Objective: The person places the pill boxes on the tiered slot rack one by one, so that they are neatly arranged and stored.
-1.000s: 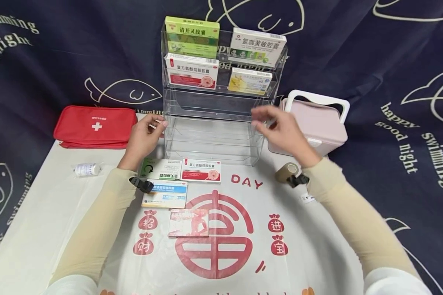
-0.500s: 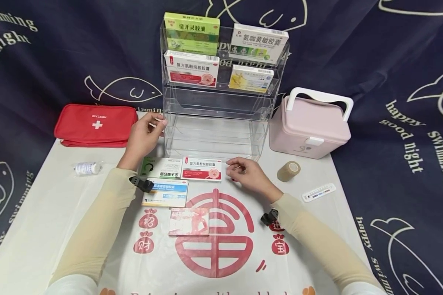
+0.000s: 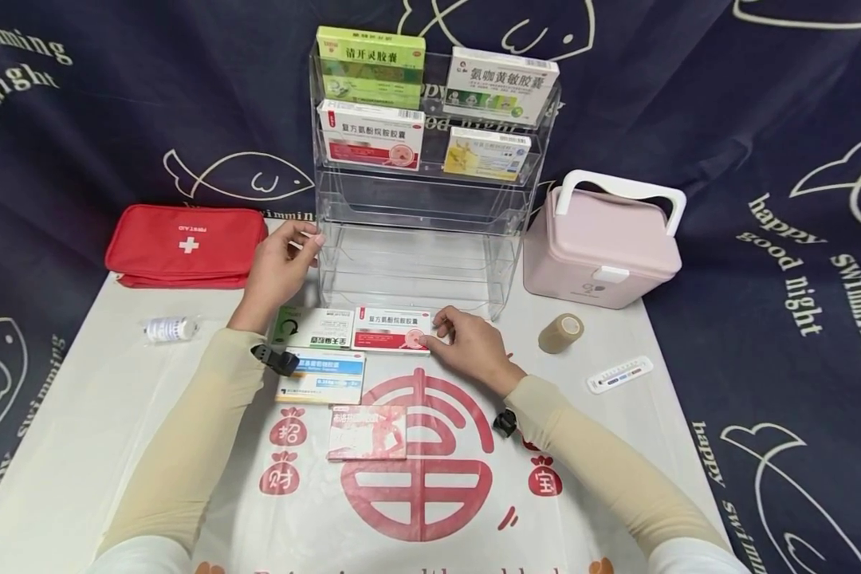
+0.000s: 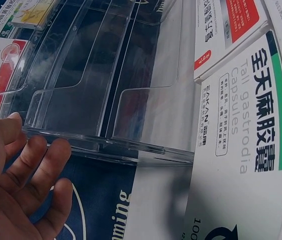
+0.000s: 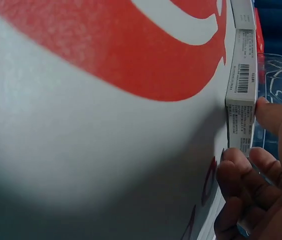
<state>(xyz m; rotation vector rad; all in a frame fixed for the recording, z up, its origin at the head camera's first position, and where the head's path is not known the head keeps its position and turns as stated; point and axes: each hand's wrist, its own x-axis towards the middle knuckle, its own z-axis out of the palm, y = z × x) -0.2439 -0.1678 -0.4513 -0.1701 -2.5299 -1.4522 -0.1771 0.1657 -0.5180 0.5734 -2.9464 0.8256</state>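
Observation:
A clear acrylic display rack (image 3: 416, 271) stands at the back of the table, with medicine boxes in its upper tiers. My left hand (image 3: 285, 263) holds the rack's left side edge, its thumb in front and fingers curled behind in the left wrist view. My right hand (image 3: 473, 343) pinches the right end of a red-and-white medicine box (image 3: 387, 328) lying flat before the rack. In the right wrist view the thumb touches its top edge and fingertips meet its end. Beside it lie a green-and-white box (image 4: 241, 130), a blue-and-white box (image 3: 323, 379) and a pink box (image 3: 367, 434).
A red first-aid pouch (image 3: 186, 247) and a wrapped small bottle (image 3: 168, 329) are on the left. To the right stand a pink lidded case (image 3: 603, 247) with a white handle, a brown bandage roll (image 3: 561, 333) and a white strip card (image 3: 619, 375).
My right hand has come down from the rack's right side to the red-and-white medicine box and taken hold of its right end. The left hand stays at the rack's edge.

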